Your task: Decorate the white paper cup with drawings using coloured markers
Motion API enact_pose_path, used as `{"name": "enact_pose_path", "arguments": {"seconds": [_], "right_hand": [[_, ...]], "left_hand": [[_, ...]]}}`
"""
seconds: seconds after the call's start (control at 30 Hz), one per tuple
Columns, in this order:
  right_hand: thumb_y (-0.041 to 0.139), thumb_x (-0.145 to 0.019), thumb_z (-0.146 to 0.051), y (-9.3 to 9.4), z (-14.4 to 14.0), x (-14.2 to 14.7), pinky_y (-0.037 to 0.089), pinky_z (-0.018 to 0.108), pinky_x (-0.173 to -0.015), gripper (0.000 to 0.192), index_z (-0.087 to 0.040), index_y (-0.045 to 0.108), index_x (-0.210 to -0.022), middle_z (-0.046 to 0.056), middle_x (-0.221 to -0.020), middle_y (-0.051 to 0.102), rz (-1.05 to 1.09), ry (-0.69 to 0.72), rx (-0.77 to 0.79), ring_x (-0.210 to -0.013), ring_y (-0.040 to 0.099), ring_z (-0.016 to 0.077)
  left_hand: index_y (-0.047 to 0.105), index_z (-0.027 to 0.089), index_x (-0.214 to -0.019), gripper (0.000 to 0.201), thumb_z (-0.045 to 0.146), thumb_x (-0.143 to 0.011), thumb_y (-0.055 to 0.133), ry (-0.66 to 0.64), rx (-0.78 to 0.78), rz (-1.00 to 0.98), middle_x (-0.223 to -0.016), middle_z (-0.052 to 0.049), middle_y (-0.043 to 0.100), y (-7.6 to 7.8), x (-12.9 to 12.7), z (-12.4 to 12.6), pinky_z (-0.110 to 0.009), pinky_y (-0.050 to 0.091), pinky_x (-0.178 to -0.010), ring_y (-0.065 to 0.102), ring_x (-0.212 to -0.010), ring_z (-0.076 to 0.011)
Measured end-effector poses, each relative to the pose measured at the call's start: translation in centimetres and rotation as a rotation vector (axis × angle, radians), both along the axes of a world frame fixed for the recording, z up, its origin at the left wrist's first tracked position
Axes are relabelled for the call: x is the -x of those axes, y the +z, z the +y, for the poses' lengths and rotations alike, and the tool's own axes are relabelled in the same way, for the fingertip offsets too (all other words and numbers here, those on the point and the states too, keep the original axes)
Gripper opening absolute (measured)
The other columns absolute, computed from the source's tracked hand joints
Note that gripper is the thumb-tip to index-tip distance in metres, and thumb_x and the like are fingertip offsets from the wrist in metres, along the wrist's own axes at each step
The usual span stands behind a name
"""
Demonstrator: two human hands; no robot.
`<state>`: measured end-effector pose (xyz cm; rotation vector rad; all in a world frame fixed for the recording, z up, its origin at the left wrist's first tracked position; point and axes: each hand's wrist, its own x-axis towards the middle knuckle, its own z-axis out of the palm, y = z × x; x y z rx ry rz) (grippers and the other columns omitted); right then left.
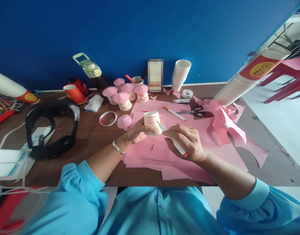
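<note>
My left hand (pixel 137 131) is closed around the side of a short white paper cup (pixel 152 121), holding it above pink paper sheets (pixel 145 153). Orange-red stripes ring the cup near its top, and red and yellow drawings run lower down. In my right hand (pixel 186 140) is a white marker (pixel 177 146) with a red end, pinched between the fingers. Its pointed tip meets or nearly meets the cup's right side. Close to my left hand lies a pink paper cone (pixel 124 121). Behind it stand several decorated cups (pixel 125 105) topped with pink cones.
Scissors (pixel 197 111), an orange-capped marker (pixel 174 113) and a tape roll (pixel 187 94) lie to the right, near pink scraps (pixel 228 127). Stacked cups (pixel 180 76) and a bottle (pixel 91 70) stand by the blue wall. A black head strap (pixel 34 130) lies left.
</note>
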<state>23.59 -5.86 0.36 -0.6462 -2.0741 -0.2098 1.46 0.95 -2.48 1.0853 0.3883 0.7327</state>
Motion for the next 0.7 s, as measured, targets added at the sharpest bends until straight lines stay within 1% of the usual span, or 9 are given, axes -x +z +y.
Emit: {"name": "enact_pose_path", "arguments": {"seconds": [0.17,0.27,0.4,0.5,0.6,0.7], "right_hand": [[0.063,-0.094,-0.01,-0.03,0.0,-0.05,0.062,0.03,-0.07,0.038,-0.021,0.062,-0.13,0.005,-0.091,0.074,0.012,-0.021,0.015,-0.077,0.073,0.0186],[0.063,-0.095,-0.011,0.07,-0.03,0.01,0.062,0.029,-0.07,0.036,-0.021,0.062,-0.13,0.005,-0.092,0.074,0.013,-0.025,0.017,-0.077,0.073,0.0182],[0.063,-0.096,-0.01,0.2,-0.03,0.12,0.062,0.029,-0.069,0.032,-0.02,0.063,-0.127,0.005,-0.09,0.074,0.018,-0.035,0.01,-0.077,0.073,0.018],[0.064,-0.096,-0.009,0.17,-0.03,0.12,0.062,0.029,-0.069,0.032,-0.019,0.063,-0.127,0.005,-0.09,0.074,0.019,-0.033,0.013,-0.077,0.073,0.018],[0.064,-0.096,-0.011,0.09,-0.08,0.07,0.062,0.029,-0.07,0.034,-0.019,0.063,-0.129,0.006,-0.092,0.074,0.021,-0.015,0.021,-0.078,0.073,0.0183],[0.065,-0.095,-0.011,0.05,-0.13,0.07,0.062,0.029,-0.069,0.033,-0.019,0.064,-0.127,0.006,-0.092,0.073,0.012,-0.006,0.015,-0.078,0.073,0.0184]], "left_hand": [[0.075,0.02,-0.114,0.034,0.029,-0.081,0.081,0.006,0.002,0.022,-0.103,-0.007,0.075,0.23,-0.01,-0.08,-0.04,0.054,-0.093,0.069,-0.098,-0.0238],[0.075,0.02,-0.114,0.037,0.029,-0.079,0.082,0.026,0.022,0.027,-0.103,-0.007,0.075,0.23,-0.08,-0.12,-0.041,0.054,-0.093,0.069,-0.098,-0.0244],[0.076,0.02,-0.111,0.034,0.028,-0.079,0.083,0.049,0.031,0.028,-0.102,-0.006,0.074,0.25,-0.17,-0.25,-0.039,0.054,-0.092,0.067,-0.098,-0.0225],[0.076,0.019,-0.111,0.033,0.027,-0.08,0.083,0.05,0.026,0.036,-0.101,-0.006,0.073,0.22,-0.17,-0.31,-0.039,0.054,-0.091,0.066,-0.096,-0.0223],[0.076,0.019,-0.111,0.033,0.027,-0.08,0.082,0.067,0.01,0.056,-0.102,-0.007,0.074,-0.03,-0.15,-0.24,-0.038,0.054,-0.09,0.067,-0.095,-0.0225],[0.076,0.018,-0.112,0.032,0.029,-0.082,0.082,0.093,0.0,0.052,-0.104,-0.008,0.075,-0.32,-0.16,-0.14,-0.037,0.054,-0.089,0.069,-0.098,-0.024]]}}
